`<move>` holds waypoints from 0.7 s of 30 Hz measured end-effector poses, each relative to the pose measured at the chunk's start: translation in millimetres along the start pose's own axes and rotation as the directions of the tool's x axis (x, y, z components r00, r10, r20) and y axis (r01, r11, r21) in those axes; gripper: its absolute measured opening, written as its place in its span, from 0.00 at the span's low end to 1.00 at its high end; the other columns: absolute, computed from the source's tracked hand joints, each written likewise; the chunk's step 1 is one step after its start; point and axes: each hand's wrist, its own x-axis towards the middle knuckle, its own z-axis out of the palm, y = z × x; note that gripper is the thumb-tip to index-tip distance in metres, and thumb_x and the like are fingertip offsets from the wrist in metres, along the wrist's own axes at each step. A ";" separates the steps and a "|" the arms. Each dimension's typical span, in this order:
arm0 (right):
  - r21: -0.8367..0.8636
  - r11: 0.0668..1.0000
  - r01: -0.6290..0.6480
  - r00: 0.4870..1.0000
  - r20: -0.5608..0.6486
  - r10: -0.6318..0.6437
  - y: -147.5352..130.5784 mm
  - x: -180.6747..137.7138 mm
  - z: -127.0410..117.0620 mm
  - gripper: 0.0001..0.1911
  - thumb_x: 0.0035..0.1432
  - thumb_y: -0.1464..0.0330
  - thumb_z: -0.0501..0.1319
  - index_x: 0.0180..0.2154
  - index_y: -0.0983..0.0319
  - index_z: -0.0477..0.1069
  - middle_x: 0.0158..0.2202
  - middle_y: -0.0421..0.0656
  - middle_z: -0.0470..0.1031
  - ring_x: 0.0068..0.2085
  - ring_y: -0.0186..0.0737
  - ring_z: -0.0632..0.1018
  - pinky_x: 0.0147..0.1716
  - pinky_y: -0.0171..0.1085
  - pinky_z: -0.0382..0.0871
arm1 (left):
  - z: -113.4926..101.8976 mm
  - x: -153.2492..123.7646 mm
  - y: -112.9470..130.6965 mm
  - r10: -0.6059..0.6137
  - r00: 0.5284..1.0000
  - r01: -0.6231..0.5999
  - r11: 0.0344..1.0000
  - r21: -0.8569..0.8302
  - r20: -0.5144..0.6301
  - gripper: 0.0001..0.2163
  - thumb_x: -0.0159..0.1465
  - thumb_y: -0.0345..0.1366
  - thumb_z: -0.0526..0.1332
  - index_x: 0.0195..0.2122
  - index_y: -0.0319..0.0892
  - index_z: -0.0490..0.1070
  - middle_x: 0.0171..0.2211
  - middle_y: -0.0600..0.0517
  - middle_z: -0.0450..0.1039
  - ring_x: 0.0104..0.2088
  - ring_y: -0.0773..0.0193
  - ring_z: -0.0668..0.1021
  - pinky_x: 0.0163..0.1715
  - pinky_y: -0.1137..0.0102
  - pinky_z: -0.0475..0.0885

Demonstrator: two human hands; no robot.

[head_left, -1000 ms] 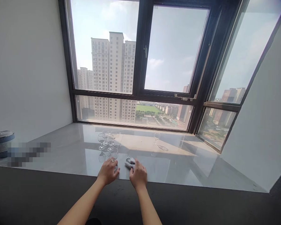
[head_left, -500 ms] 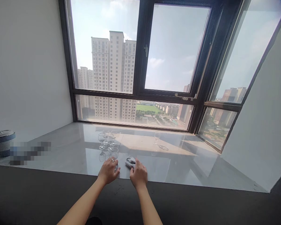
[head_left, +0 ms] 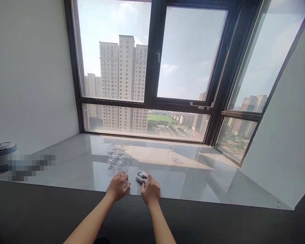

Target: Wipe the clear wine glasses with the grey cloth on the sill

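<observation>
A clear wine glass (head_left: 123, 167) stands near the front edge of a glossy grey window ledge (head_left: 78, 162). My left hand (head_left: 117, 186) is curled around its lower part. Just right of it lies a crumpled grey cloth (head_left: 140, 175), and my right hand (head_left: 150, 189) rests on its near end with the fingers bent over it. Behind the held glass, a small group of wine glasses (head_left: 115, 152) stands upright. One more wine glass (head_left: 170, 149) stands alone further right in the sunlit patch.
A large dark-framed window (head_left: 152, 78) fills the back, with a handle (head_left: 157, 56) on its middle post. White walls close in on both sides. A round grey-and-blue container (head_left: 1, 154) sits at the far left. A dark band runs along the ledge's front.
</observation>
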 end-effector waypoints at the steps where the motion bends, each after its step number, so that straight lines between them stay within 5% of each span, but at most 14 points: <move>1: 0.001 1.000 0.001 1.000 -0.002 -0.001 0.1 -0.1 0.0 0.24 0.60 0.68 0.53 0.59 0.62 0.59 0.49 0.50 0.74 0.47 0.45 0.75 0.51 0.42 0.62 | 0.0 -0.1 0.0 0.000 1.000 0.000 1.000 -0.001 -0.001 0.11 0.64 0.43 0.52 0.38 0.43 0.68 0.45 0.42 0.69 0.49 0.49 0.70 0.45 0.58 0.65; 15: 0.004 1.000 -0.022 1.000 0.000 0.022 -3.1 -0.9 -4.3 0.23 0.60 0.70 0.53 0.58 0.61 0.60 0.49 0.50 0.74 0.49 0.45 0.74 0.51 0.42 0.62 | -3.5 0.2 1.8 0.005 1.000 -0.005 1.000 -0.024 0.031 0.11 0.63 0.42 0.53 0.40 0.43 0.69 0.46 0.42 0.69 0.52 0.47 0.68 0.48 0.57 0.64; 21: 0.217 0.964 -0.154 0.988 0.006 0.157 5.1 5.3 -2.5 0.23 0.59 0.69 0.53 0.57 0.58 0.61 0.48 0.47 0.74 0.48 0.45 0.75 0.44 0.39 0.66 | 0.0 0.3 -2.4 0.128 0.990 -0.127 0.991 -0.032 0.064 0.14 0.67 0.44 0.50 0.46 0.45 0.68 0.48 0.43 0.70 0.56 0.48 0.66 0.53 0.56 0.61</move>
